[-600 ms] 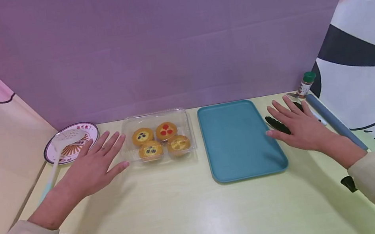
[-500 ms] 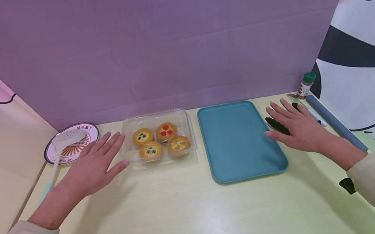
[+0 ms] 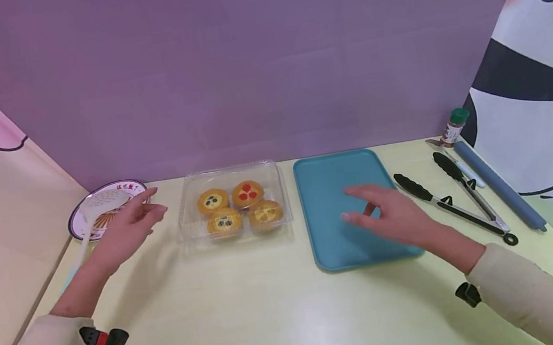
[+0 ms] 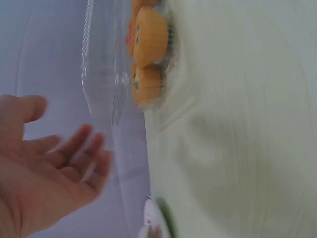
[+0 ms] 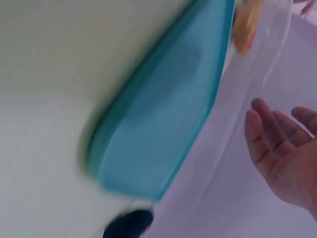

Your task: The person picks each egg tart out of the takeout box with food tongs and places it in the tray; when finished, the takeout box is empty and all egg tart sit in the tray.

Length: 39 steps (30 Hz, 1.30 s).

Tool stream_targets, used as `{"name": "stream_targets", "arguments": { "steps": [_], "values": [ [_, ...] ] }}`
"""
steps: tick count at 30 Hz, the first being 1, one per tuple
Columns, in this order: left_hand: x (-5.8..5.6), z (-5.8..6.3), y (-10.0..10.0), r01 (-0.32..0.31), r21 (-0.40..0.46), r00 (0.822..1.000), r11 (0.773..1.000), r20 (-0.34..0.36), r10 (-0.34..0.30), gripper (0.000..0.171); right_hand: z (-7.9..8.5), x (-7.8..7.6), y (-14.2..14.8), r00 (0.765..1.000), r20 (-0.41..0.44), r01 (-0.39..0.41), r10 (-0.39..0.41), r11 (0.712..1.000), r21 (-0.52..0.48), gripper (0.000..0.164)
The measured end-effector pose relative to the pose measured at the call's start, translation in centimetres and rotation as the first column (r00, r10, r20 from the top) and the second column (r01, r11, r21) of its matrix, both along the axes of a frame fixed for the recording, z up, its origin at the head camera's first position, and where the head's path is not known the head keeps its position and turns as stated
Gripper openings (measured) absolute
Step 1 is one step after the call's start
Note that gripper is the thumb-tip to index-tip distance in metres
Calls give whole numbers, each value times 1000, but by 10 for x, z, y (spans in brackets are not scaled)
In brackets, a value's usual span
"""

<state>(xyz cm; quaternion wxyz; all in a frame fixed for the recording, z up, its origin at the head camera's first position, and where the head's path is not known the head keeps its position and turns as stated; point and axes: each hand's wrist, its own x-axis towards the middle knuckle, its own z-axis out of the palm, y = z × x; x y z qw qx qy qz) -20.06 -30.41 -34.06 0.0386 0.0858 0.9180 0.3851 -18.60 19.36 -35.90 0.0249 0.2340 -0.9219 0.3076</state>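
The pale table fills the space in front of you, and both your arms reach over it in cream sleeves. At the end of one, your right hand hovers above the tray, its grip relaxed, thumb and fingertips apart and nothing between them. Your left hand hangs near the plate, covering part of its right side from above; that grip is loose too, fingers softly bent and thumb standing off, though blur in the left wrist view softens the fingertips.

Largest of what lies before you is the blue tray, flat under your right hand, bare apart from a shadow. Just left of it, between your hands, sits a clear plastic box. To your right, black-tipped tongs lie spread on the table. The patterned plate is at your far left, and the white slotted head of a skimmer lies over it, handle running toward you. A green-capped bottle stands in the far right corner.

Inside the box you have four small pastries, golden and round, grouped two by two: one red-topped at the back right, two with dark dots on the left, one plain yellow at the front right.
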Motion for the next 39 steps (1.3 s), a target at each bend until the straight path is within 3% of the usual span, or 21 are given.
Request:
{"name": "stream_targets", "arguments": {
  "steps": [3, 8, 13, 17, 20, 23, 28, 33, 39],
  "values": [
    [-5, -5, -10, 11, 101, 984, 995, 178, -29, 59, -1, 3, -25, 999, -21, -42, 40, 997, -72, 49],
    [-9, -17, -17, -16, 224, 908, 974, 412, -79, 60, -9, 10, -64, 996, 31, -73, 78, 989, -126, 45],
    [-8, -27, -21, -20, 326, 841, 945, 516, -160, 57, -13, 15, -103, 989, 72, -116, 126, 985, -130, 48],
    [-6, -35, -24, -46, 441, 814, 896, 537, -222, 47, -16, 12, -134, 989, 38, -137, 142, 985, -109, 48],
    [-6, -41, -25, -55, 510, 804, 858, 532, -264, 35, -19, 9, -156, 989, 35, -138, 142, 986, -91, 47],
    [-7, -45, -22, -52, 534, 799, 844, 529, -285, 31, -21, 8, -174, 991, 17, -133, 135, 989, -64, 47],
    [-5, -49, -16, -37, 536, 805, 843, 517, -293, 43, -25, 6, -197, 989, -63, -135, 134, 991, -13, 44],
    [-1, -55, -13, -46, 543, 806, 838, 515, -290, 34, -27, 7, -217, 985, -107, -131, 138, 989, 75, 42],
    [-1, -55, -6, -75, 501, 829, 862, 511, -225, 37, -29, 8, -235, 972, -223, -33, 70, 986, 164, 35]
  ]
}}
